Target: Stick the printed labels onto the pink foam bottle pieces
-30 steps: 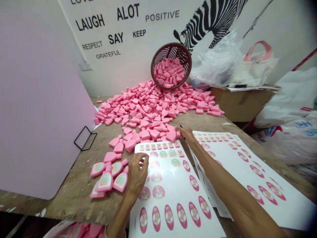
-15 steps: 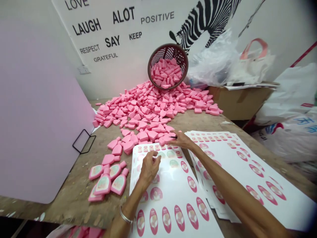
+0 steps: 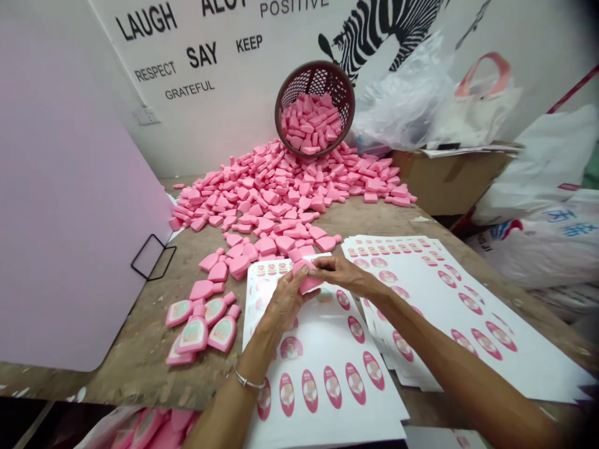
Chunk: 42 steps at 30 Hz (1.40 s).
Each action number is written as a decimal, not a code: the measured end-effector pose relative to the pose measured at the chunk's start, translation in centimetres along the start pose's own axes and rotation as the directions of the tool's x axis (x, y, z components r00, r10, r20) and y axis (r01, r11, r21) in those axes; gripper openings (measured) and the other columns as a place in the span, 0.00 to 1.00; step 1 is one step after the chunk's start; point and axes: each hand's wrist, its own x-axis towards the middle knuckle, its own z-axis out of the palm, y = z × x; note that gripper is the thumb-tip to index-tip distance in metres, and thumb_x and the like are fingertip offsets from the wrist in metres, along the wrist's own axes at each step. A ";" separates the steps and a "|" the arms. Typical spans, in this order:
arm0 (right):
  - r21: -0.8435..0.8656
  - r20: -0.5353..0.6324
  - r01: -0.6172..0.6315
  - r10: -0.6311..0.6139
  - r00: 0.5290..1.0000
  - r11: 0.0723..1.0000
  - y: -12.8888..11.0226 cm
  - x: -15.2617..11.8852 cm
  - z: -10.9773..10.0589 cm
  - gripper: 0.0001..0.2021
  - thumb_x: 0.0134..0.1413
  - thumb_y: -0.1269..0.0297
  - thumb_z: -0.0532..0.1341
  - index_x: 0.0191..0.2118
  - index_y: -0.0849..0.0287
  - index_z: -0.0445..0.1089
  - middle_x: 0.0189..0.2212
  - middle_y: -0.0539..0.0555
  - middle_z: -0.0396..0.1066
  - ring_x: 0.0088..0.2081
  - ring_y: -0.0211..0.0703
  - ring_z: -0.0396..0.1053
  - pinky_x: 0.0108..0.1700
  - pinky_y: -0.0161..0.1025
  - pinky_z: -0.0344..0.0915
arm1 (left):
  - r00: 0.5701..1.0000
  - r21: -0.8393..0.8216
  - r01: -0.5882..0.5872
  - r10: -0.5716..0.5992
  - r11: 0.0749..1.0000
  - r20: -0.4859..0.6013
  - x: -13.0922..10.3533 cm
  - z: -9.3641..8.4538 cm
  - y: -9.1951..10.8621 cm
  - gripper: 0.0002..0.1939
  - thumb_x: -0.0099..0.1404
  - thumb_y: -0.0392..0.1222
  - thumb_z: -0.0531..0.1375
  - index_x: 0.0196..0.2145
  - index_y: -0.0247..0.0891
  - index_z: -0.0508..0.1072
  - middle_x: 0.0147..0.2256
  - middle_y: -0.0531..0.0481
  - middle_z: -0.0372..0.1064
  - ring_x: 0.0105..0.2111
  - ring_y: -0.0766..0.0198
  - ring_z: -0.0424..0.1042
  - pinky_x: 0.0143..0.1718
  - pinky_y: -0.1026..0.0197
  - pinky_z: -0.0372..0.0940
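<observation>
A pink bottle-shaped piece is held above the near stack of sticker sheets. My left hand grips its left side, and my right hand closes on its right side. Oval and round stickers cover the sheets under both hands. To the left lie several pink pieces with pale labels. Plain pink pieces spread just beyond the sheets, up to a large heap.
A brown basket lies tipped at the back, pink pieces inside. More sticker sheets are on the right. A cardboard box stands at the back right, a pink panel at the left with a black wire stand.
My right hand has come back from the pile to my left hand, and a pink piece is now between them. The view has tilted down a little.
</observation>
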 end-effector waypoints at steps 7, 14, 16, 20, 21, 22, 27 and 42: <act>-0.356 -0.393 -0.161 0.009 0.920 0.920 3.6 -4.8 2.4 0.12 0.62 0.57 0.51 0.35 0.57 0.67 0.31 0.52 0.72 0.33 0.42 0.67 0.37 0.39 0.59 | 0.986 0.128 0.037 -0.015 0.991 -0.168 -1.2 0.5 -1.9 0.19 0.58 0.54 0.62 0.34 0.32 0.70 0.28 0.47 0.71 0.24 0.61 0.74 0.29 0.58 0.70; -0.607 -0.374 -0.104 -0.168 0.912 0.788 5.0 -5.2 4.1 0.09 0.61 0.63 0.54 0.36 0.58 0.70 0.35 0.56 0.74 0.38 0.46 0.67 0.44 0.42 0.54 | 0.984 0.193 0.067 -0.033 0.979 -0.173 -1.7 1.3 -3.4 0.17 0.59 0.52 0.61 0.36 0.33 0.67 0.28 0.49 0.67 0.24 0.60 0.75 0.25 0.62 0.68; -0.644 -0.356 -0.098 -0.183 0.917 0.759 5.0 -5.1 4.0 0.09 0.61 0.63 0.54 0.36 0.58 0.70 0.33 0.56 0.73 0.37 0.45 0.66 0.43 0.42 0.53 | 0.986 0.193 0.064 -0.032 0.979 -0.163 -1.7 1.3 -3.7 0.18 0.60 0.53 0.60 0.37 0.34 0.67 0.30 0.49 0.68 0.26 0.60 0.76 0.27 0.62 0.69; -0.594 -0.330 -0.060 -0.175 0.928 0.802 5.2 -5.2 3.5 0.08 0.59 0.63 0.55 0.33 0.58 0.70 0.30 0.54 0.72 0.34 0.44 0.64 0.41 0.41 0.53 | 0.989 0.192 0.054 -0.025 0.980 -0.148 -1.7 1.0 -4.1 0.19 0.61 0.55 0.59 0.39 0.34 0.66 0.34 0.48 0.67 0.28 0.59 0.77 0.29 0.60 0.70; -0.566 -0.327 -0.048 -0.170 0.930 0.823 5.3 -5.2 3.4 0.08 0.58 0.64 0.56 0.32 0.58 0.70 0.29 0.54 0.71 0.33 0.43 0.64 0.40 0.41 0.53 | 0.989 0.193 0.049 -0.021 0.980 -0.146 -1.7 0.9 -4.2 0.20 0.61 0.55 0.59 0.39 0.34 0.66 0.34 0.48 0.67 0.28 0.59 0.77 0.29 0.61 0.71; -0.542 -0.322 -0.038 -0.166 0.932 0.839 5.3 -5.2 3.3 0.07 0.58 0.64 0.56 0.32 0.58 0.69 0.29 0.53 0.71 0.33 0.43 0.65 0.40 0.40 0.54 | 0.990 0.196 0.045 -0.017 0.980 -0.143 -1.7 0.8 -4.3 0.20 0.61 0.55 0.59 0.39 0.34 0.66 0.34 0.48 0.67 0.28 0.59 0.77 0.29 0.61 0.71; -0.532 -0.355 -0.044 -0.176 0.918 0.846 5.3 -5.1 3.4 0.07 0.58 0.65 0.55 0.33 0.58 0.69 0.31 0.53 0.72 0.34 0.43 0.65 0.39 0.40 0.54 | 0.991 0.211 0.036 -0.008 0.977 -0.134 -1.6 0.8 -4.4 0.19 0.62 0.54 0.58 0.39 0.34 0.66 0.34 0.48 0.67 0.27 0.61 0.76 0.29 0.61 0.71; -0.527 -0.388 -0.013 -0.227 0.893 0.850 5.7 -5.4 3.8 0.05 0.56 0.63 0.59 0.33 0.57 0.69 0.30 0.53 0.72 0.34 0.44 0.65 0.40 0.41 0.55 | 0.989 0.223 0.028 0.005 0.974 -0.145 -1.6 0.9 -4.5 0.17 0.63 0.52 0.57 0.38 0.34 0.65 0.32 0.51 0.64 0.24 0.65 0.74 0.26 0.62 0.71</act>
